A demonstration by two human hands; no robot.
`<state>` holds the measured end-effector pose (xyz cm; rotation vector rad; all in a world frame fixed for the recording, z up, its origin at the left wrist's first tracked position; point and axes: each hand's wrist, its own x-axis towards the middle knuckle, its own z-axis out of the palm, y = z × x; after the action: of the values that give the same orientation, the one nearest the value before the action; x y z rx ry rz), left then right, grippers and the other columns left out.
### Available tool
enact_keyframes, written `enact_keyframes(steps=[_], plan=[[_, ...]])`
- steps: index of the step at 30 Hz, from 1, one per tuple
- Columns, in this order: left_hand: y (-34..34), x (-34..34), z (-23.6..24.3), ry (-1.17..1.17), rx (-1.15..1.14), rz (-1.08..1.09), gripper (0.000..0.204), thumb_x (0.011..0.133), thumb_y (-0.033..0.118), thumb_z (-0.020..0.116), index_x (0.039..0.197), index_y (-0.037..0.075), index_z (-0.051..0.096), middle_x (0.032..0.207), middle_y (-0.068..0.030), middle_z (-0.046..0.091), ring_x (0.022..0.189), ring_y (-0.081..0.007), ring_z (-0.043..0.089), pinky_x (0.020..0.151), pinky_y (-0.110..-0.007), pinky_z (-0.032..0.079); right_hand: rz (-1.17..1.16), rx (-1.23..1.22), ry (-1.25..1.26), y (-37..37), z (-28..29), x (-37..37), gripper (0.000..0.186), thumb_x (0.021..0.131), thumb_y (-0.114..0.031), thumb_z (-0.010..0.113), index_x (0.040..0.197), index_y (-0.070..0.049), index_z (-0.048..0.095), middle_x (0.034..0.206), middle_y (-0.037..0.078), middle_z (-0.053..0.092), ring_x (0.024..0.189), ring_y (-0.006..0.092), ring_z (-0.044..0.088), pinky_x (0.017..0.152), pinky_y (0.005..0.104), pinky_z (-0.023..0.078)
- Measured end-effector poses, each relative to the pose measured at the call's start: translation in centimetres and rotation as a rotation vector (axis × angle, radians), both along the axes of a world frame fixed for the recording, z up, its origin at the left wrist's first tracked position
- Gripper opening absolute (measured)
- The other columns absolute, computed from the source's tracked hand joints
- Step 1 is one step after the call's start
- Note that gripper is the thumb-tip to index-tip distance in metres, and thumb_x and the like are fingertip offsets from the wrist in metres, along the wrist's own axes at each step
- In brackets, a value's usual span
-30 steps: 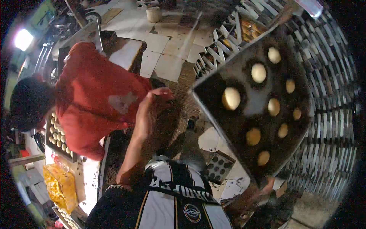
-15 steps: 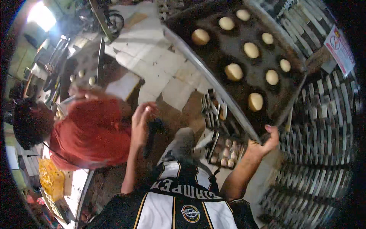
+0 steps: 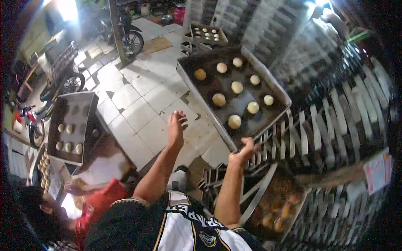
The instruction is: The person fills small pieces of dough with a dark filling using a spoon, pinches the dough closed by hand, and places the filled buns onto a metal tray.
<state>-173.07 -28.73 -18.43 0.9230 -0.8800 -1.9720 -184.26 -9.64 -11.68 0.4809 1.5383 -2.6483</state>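
Note:
My right hand [image 3: 243, 152] is closed on the near corner of a dark metal baking tray [image 3: 240, 102], its thumb over the rim. Several round pale dough balls [image 3: 237, 87] sit spaced apart in the tray, which is held out in front of me above the tiled floor. My left hand [image 3: 177, 126] is raised in the air left of the tray, apart from it, fingers open and loosely bent, with nothing in it.
Slatted racks [image 3: 335, 121] line the right. Behind the held tray sits a smaller-looking tray of dough balls [image 3: 208, 34]. At the left are another tray [image 3: 88, 121] and a co-worker in a red shirt [image 3: 104, 196]. Baked buns [image 3: 276, 213] lie lower right. Motorbikes [image 3: 132, 39] stand behind a post.
My view has swung, showing more floor and the motorbikes. The held tray, still in my right hand, appears farther off and lower in view. The co-worker now appears at the lower left.

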Motion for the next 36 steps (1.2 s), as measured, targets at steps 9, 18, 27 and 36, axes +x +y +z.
enact_keyframes(steps=[9, 18, 27, 36], plan=[[-19.9, -7.5, -3.1, -0.108, -0.06, 0.008, 0.051, 0.106, 0.055, 0.045, 0.125, 0.011, 0.063, 0.119, -0.009, 0.066, 0.112, -0.0227, 0.06, 0.097, -0.041, 0.047, 0.273, 0.198, 0.11, -6.0, -14.0, -15.8, 0.07, 0.074, -0.01, 0.064, 0.143, -0.009, 0.05, 0.13, 0.01, 0.051, 0.109, 0.0273, 0.049, 0.111, 0.0439, 0.032], [-30.6, -15.1, -6.8, -0.417, 0.005, -0.287, 0.063, 0.102, 0.053, 0.059, 0.144, 0.007, 0.054, 0.122, -0.0107, 0.062, 0.109, -0.0236, 0.064, 0.088, -0.042, 0.056, 0.453, 0.782, 0.703, -3.0, -32.0, -24.3, 0.051, 0.1, -0.049, 0.055, 0.105, 0.0, 0.068, 0.093, 0.013, 0.066, 0.087, 0.0216, 0.062, 0.082, 0.0413, 0.052], [-49.1, -34.4, -8.2, -0.379, -0.181, -0.113, 0.066, 0.102, 0.027, 0.066, 0.152, -0.004, 0.037, 0.123, -0.0133, 0.064, 0.106, -0.0197, 0.063, 0.091, -0.036, 0.052, 0.647, 0.695, 0.376, -23.1, -42.2, -47.9, 0.049, 0.105, -0.047, 0.052, 0.098, -0.002, 0.07, 0.097, 0.011, 0.07, 0.091, 0.0283, 0.066, 0.092, 0.0505, 0.051], [-77.4, -52.7, -11.6, -0.457, -0.585, -0.006, 0.03, 0.102, 0.016, 0.057, 0.125, -0.004, 0.057, 0.096, -0.0049, 0.066, 0.083, -0.0136, 0.056, 0.074, -0.03, 0.047, 0.5, 0.5, 0.038, -60.6, -24.3, -64.4, 0.06, 0.096, -0.023, 0.063, 0.151, -0.004, 0.048, 0.126, 0.014, 0.062, 0.119, 0.028, 0.06, 0.114, 0.054, 0.038]])
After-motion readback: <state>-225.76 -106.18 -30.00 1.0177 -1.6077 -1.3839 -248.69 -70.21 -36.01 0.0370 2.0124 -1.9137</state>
